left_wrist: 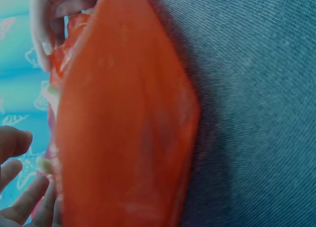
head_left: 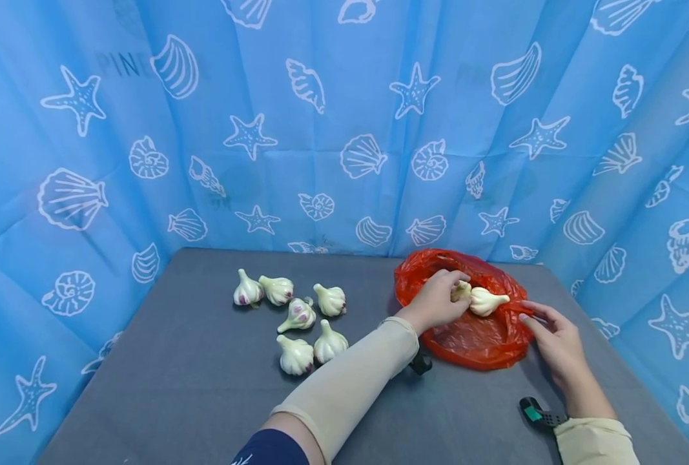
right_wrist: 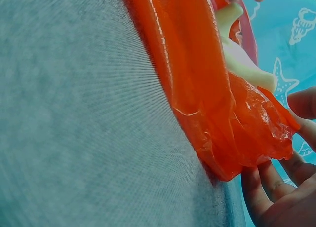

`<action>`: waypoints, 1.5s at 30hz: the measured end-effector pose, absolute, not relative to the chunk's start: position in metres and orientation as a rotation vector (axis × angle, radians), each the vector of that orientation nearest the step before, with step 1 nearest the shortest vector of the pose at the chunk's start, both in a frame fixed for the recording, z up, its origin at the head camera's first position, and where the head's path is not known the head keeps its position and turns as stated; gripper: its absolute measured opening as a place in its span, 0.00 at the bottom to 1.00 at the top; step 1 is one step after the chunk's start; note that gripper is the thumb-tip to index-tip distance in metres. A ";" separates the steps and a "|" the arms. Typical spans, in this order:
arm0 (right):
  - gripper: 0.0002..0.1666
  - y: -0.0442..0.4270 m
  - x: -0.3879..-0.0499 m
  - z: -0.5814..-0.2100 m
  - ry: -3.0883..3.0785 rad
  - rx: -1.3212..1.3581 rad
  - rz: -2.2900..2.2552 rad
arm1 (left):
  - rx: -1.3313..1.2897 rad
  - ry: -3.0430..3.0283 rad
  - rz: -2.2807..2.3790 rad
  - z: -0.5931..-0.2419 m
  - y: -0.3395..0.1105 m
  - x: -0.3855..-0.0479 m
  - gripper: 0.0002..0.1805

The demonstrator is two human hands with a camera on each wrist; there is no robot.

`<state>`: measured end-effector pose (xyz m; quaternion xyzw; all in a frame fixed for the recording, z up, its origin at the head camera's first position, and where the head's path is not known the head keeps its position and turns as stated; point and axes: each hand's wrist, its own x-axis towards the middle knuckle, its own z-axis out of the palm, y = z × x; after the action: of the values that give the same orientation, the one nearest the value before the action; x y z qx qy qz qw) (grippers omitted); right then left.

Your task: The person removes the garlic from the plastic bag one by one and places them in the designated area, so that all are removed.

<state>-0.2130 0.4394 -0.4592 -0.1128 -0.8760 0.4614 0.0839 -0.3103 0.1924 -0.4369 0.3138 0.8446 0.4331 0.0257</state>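
Note:
A red plastic bag (head_left: 472,352) lies spread with its mouth up at the right of the table. My left hand (head_left: 437,300) reaches into it, with fingertips and thumb about a garlic bulb (head_left: 462,290) that they partly cover. Beside that one, inside the bag, lies another garlic bulb (head_left: 486,301); the right wrist view shows pale garlic (right_wrist: 244,61) above the bag's rim. My right hand (head_left: 559,345) holds the bag's right edge between thumb and fingers. In the left wrist view, the bag's side (left_wrist: 123,113) hides most of what is inside.
Several garlic bulbs (head_left: 298,314) lie grouped on the grey table (head_left: 205,400), left of the bag. Behind and at both sides hangs a blue curtain (head_left: 321,129) with white shells and starfish. A black wrist device (head_left: 538,414) sits below my right hand.

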 end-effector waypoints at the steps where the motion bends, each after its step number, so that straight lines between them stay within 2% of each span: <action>1: 0.35 0.439 -0.213 -0.459 -2.611 -0.333 1.380 | 0.970 2.617 1.331 -0.438 0.193 -0.311 0.25; 10: 0.36 0.438 -0.215 -0.458 -2.612 -0.348 1.393 | 0.975 2.686 1.236 -0.444 0.198 -0.315 0.29; 18: 0.35 0.439 -0.214 -0.460 -2.623 -0.358 1.371 | 0.936 2.773 1.165 -0.446 0.206 -0.311 0.28; 29: 0.35 0.439 -0.214 -0.460 -2.623 -0.362 1.381 | 0.892 2.852 1.078 -0.446 0.210 -0.308 0.25; 38: 0.35 0.440 -0.214 -0.459 -2.617 -0.368 1.373 | 0.882 2.900 1.149 -0.450 0.211 -0.311 0.15; 45: 0.34 0.439 -0.214 -0.458 -2.605 -0.360 1.380 | 0.848 2.871 1.169 -0.450 0.210 -0.313 0.17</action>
<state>-0.2136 0.4390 -0.4582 -0.1209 -0.8739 0.4628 0.0859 -0.3128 0.2096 -0.4497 0.2636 0.8928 0.3634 -0.0362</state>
